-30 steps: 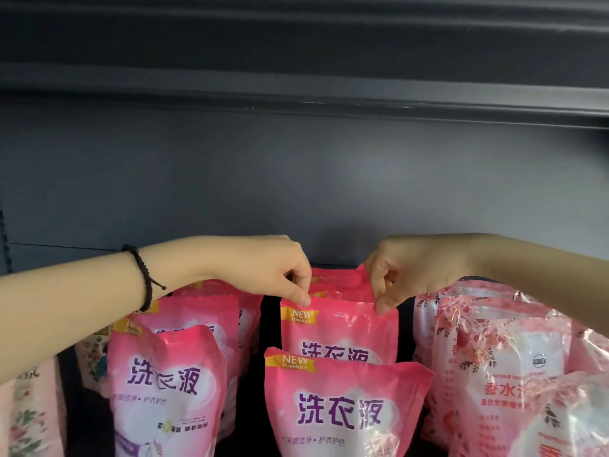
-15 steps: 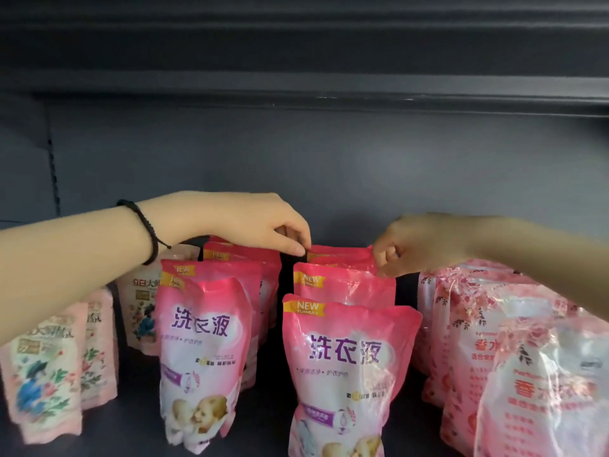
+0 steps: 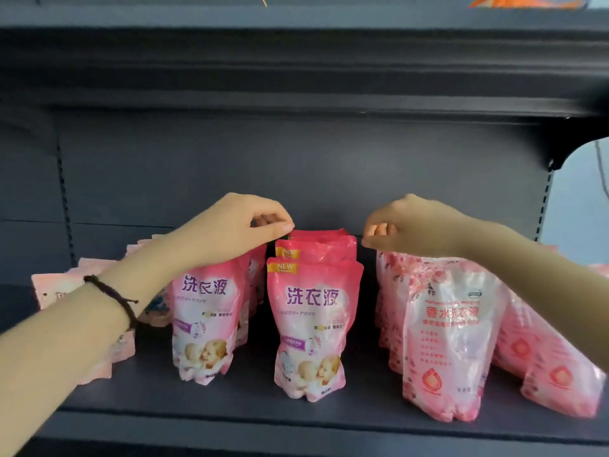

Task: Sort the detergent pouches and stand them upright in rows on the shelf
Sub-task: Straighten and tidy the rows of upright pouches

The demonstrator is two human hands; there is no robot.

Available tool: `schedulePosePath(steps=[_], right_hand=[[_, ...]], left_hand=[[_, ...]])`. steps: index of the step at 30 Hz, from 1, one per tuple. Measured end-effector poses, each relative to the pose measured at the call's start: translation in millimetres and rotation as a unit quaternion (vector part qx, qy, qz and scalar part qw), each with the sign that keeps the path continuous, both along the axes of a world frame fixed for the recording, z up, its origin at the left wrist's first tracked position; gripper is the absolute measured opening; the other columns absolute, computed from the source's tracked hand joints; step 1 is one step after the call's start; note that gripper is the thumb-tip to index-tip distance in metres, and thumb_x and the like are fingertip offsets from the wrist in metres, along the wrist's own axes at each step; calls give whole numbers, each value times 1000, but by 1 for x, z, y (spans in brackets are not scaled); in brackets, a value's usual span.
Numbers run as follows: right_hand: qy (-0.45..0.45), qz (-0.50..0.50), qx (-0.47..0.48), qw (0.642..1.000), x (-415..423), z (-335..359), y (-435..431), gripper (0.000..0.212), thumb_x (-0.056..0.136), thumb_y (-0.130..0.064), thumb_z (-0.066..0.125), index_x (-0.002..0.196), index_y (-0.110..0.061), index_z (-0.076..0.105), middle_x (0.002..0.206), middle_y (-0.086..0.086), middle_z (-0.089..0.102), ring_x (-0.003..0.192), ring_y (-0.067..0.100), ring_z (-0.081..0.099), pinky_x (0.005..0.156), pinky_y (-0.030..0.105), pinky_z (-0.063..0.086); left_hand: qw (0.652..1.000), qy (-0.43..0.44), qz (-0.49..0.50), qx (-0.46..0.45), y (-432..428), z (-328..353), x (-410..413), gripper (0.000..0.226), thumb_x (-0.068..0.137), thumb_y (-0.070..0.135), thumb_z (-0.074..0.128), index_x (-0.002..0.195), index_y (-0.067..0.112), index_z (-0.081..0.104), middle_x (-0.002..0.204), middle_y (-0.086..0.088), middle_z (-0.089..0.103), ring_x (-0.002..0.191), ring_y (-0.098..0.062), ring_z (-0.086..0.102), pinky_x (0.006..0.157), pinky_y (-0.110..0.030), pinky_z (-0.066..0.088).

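Both hands have pulled apart off the back pink pouch (image 3: pixel 324 233). Left hand (image 3: pixel 230 225) and right hand (image 3: pixel 415 225) fingers curled and blurred, can't tell any grip. Forearm hides pale pouches (image 3: pixel 56 288).

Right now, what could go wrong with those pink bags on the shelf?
The floral pouches at the far right lean sideways, so they might slide flat. The left hand is right by the back pink pouch; a nudge could tip it forward and knock the front pink pouch over like dominoes.
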State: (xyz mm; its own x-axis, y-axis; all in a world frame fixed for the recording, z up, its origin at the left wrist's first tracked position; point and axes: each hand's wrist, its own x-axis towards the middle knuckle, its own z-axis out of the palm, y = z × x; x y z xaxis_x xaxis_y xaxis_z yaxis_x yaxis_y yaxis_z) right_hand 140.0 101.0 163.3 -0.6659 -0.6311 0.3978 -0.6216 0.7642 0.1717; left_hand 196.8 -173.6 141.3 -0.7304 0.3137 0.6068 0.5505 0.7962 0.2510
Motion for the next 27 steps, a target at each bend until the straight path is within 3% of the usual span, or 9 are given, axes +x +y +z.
schedulePosePath(steps=[3, 5, 9, 12, 16, 20, 25, 27], right_hand=[[-16, 36, -195, 980, 19, -8, 11, 20, 86, -39, 58, 85, -25, 72, 78, -19, 66, 77, 0, 62, 73, 17, 49], [-5, 37, -318, 947, 31, -20, 20, 14, 86, -33, 61, 78, -26, 70, 76, -18, 67, 75, -2, 62, 67, 4, 43], [34, 26, -459, 887, 47, -58, 38, 13, 88, -22, 64, 78, -30, 67, 80, -17, 65, 76, -4, 60, 66, 4, 41], [47, 25, -515, 855, 48, -91, 54, 14, 89, -17, 64, 82, -29, 67, 90, -16, 60, 84, 3, 59, 69, 10, 43], [49, 29, -581, 812, 41, -127, 76, 11, 90, -17, 63, 91, -26, 68, 101, -12, 57, 97, 12, 57, 74, 8, 43], [49, 16, -615, 787, 33, -153, 98, 23, 89, -19, 64, 111, -24, 62, 108, -15, 49, 103, 19, 55, 89, 35, 49], [-38, 59, -599, 798, 28, -205, 109, 65, 85, -12, 69, 134, -40, 35, 133, -11, 34, 128, 5, 35, 107, 26, 33], [-87, 80, -593, 797, 25, -222, 109, 78, 83, -7, 71, 135, -46, 27, 137, -18, 27, 133, -4, 27, 106, 11, 26]], left_hand=[[989, 47, -41, 131, 39, -13, 6, 14, 93, 28, 59, 95, 25, 73, 88, 17, 71, 84, 1, 63, 69, -5, 42], [969, 27, -89, 230, 67, -26, 11, 14, 95, 24, 57, 97, 24, 72, 89, 15, 71, 84, 3, 64, 71, -7, 44], [913, -30, -158, 374, 119, -66, 19, 15, 96, 22, 57, 103, 25, 69, 98, 14, 71, 93, 1, 65, 78, -11, 48], [902, -46, -143, 406, 150, -93, 16, 14, 96, 24, 57, 101, 32, 67, 98, 19, 68, 93, 6, 61, 82, -16, 49], [891, -53, -109, 438, 186, -119, 4, 18, 95, 32, 57, 112, 37, 59, 106, 18, 62, 94, 10, 57, 81, -18, 50], [872, -18, -63, 485, 223, -141, -7, 31, 90, 43, 58, 120, 37, 50, 118, 20, 57, 106, 10, 53, 82, -10, 45], [848, -16, -10, 530, 263, -190, -14, 56, 85, 53, 56, 136, 41, 35, 136, 27, 39, 131, 4, 35, 109, -31, 34], [839, -28, -11, 543, 276, -200, -17, 63, 86, 51, 55, 142, 39, 30, 143, 22, 36, 136, 1, 30, 114, -37, 30]])
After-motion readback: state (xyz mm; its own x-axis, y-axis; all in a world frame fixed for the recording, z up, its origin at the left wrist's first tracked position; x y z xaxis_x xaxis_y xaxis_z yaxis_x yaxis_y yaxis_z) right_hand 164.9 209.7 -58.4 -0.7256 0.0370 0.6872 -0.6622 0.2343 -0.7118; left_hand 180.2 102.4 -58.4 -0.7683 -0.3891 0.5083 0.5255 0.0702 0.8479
